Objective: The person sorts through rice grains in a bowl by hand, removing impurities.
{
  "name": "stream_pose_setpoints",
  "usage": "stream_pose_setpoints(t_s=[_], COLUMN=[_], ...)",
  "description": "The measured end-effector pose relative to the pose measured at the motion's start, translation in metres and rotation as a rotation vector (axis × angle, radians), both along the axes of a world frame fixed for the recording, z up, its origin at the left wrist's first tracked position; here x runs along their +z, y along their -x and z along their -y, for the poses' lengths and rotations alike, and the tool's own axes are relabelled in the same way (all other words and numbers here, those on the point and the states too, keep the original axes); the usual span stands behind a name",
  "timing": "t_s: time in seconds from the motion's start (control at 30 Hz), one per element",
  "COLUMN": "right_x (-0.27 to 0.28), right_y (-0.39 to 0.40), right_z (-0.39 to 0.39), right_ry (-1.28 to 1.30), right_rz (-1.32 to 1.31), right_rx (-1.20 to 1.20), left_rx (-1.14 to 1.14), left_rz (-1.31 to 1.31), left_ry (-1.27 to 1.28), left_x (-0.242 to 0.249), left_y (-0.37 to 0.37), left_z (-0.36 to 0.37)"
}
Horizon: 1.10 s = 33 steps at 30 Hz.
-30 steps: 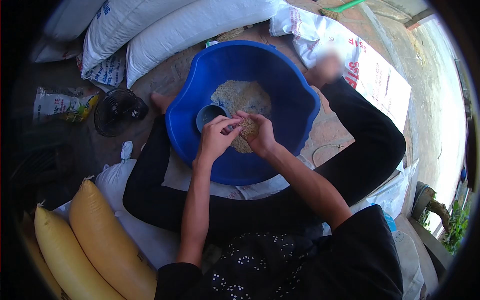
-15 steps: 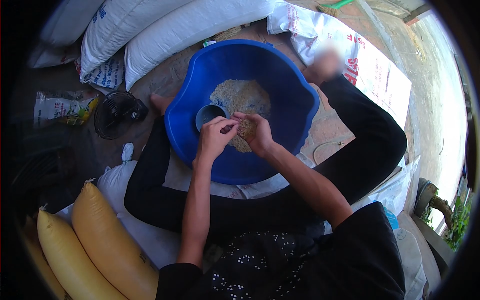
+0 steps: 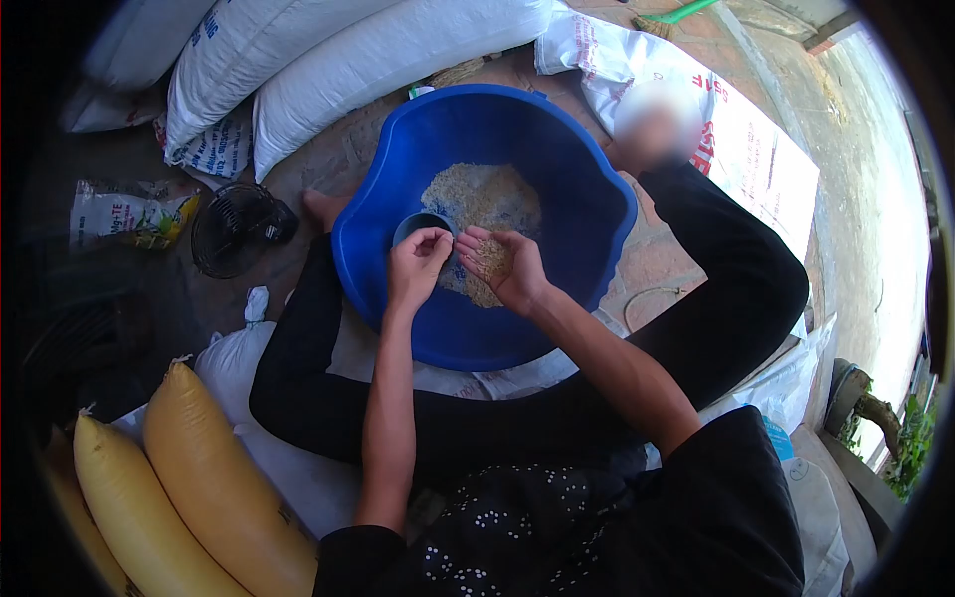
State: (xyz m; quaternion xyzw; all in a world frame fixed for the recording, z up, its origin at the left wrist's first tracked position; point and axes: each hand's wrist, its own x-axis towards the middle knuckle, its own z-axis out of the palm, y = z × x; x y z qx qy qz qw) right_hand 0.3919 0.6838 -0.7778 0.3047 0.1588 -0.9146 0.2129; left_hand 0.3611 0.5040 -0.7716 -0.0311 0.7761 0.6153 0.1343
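A large blue plastic basin stands between my legs with a heap of pale brown grain spread over its bottom. My right hand is palm up and slightly cupped above it, bearing a small layer of the grain. Just left of that palm, my left hand has thumb and fingertips pressed together; anything between them is too small to make out. Partly hidden behind the left hand, a grey-blue cup sits in the basin.
Full white sacks lie beyond the basin, and yellow sacks lie at the lower left. A dark round fan-like object and a printed packet are on the brick floor. A flat white printed sack lies at right.
My left hand has drawn back a little leftward from the right palm, opening a small gap between them. The right hand stays nearly in place with its grain.
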Motion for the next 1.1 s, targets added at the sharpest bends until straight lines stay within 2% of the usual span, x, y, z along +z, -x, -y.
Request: stream_pose_setpoints(t_s=[0.13, 0.23, 0.33, 0.43, 0.53, 0.63, 0.73, 0.83, 1.1], right_x=[0.006, 0.006, 0.005, 0.004, 0.003, 0.004, -0.002, -0.004, -0.004], right_y=[0.001, 0.001, 0.001, 0.001, 0.001, 0.001, 0.000, -0.002, 0.000], right_z=[0.000, 0.000, 0.000, 0.000, -0.001, 0.000, -0.001, -0.004, -0.001], right_ry=[0.000, 0.006, 0.019, 0.017, 0.022, 0.027, 0.039, -0.028, -0.085], right_rz=[0.010, 0.017, 0.011, 0.018, 0.016, 0.024, -0.001, 0.005, 0.014], right_rx=[-0.014, -0.019, -0.024, -0.026, -0.032, -0.050, -0.065, -0.057, -0.055], left_rx=[0.160, 0.192, 0.219, 0.259, 0.211, 0.098, -0.184, -0.303, -0.280], left_rz=[0.260, 0.295, 0.325, 0.141, -0.201, -0.274, -0.330, -0.328, -0.327], left_ry=[-0.052, -0.136, -0.102, 0.128, 0.502, 0.422, 0.328, 0.369, 0.378], left_x=[0.005, 0.002, 0.001, -0.007, -0.010, 0.013, 0.041, 0.046, 0.035], left_y=[0.008, 0.009, 0.010, 0.009, 0.006, 0.003, -0.002, -0.012, -0.015], left_z=[0.017, 0.025, 0.028, 0.025, 0.021, 0.009, -0.007, -0.019, -0.020])
